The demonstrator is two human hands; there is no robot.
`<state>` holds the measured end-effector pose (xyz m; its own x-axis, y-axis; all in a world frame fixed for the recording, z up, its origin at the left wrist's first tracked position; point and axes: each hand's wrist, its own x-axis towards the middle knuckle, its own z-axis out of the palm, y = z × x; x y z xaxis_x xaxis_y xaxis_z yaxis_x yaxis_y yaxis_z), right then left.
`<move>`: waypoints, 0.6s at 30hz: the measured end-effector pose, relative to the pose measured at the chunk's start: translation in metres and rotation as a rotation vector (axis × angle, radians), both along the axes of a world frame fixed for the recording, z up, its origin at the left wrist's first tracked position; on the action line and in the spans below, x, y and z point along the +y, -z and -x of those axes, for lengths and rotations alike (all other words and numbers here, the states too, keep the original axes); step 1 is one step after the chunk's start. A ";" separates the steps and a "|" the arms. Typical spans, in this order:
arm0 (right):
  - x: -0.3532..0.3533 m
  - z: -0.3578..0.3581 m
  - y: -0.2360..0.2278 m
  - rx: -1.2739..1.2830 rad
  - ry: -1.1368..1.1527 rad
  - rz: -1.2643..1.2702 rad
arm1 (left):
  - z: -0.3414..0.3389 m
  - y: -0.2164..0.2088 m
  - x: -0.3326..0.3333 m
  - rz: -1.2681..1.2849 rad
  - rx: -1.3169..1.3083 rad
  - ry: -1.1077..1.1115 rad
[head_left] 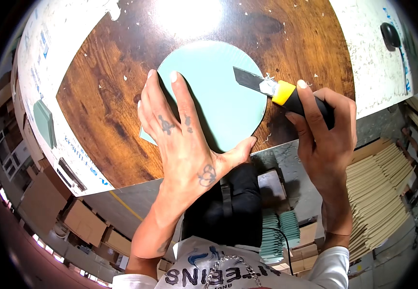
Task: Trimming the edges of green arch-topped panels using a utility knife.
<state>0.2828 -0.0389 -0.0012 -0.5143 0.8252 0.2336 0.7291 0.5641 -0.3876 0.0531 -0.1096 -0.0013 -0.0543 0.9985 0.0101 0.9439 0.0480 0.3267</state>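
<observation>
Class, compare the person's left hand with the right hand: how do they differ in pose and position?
The left hand is open with its thumb spread wide, while the right hand is closed around a black-and-yellow cutter knife. The left hand covers part of the rounded pale-green piece; the right hand is off to that piece's right. Both hands are bare.

Hard light on top, murky edges

A harsh white glare washes out the far middle of the brown counter (108, 101), pointing to strong light from above. The left hand's fingers (186, 101) throw dark shadows onto the pale green disc (230, 115). Disc and knife (295, 98) look sharp. Below, the floor (144, 200) is dimmer; cartons (84, 221) on the near left bend and soften toward a black, reddish-tinged rim.
</observation>
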 end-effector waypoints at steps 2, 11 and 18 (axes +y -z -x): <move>0.004 0.001 0.002 0.001 -0.023 -0.014 | 0.000 0.001 0.000 0.017 -0.004 -0.003; 0.041 0.011 -0.004 -0.014 -0.120 0.016 | 0.017 0.000 0.007 -0.012 -0.023 0.087; 0.049 0.022 0.002 0.042 -0.158 -0.025 | 0.059 0.001 0.021 0.014 -0.103 0.286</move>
<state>0.2607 0.0101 -0.0031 -0.6263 0.7287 0.2769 0.6144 0.6800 -0.4001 -0.0060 -0.0881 -0.0027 0.2292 0.9734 0.0057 0.8815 -0.2101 0.4230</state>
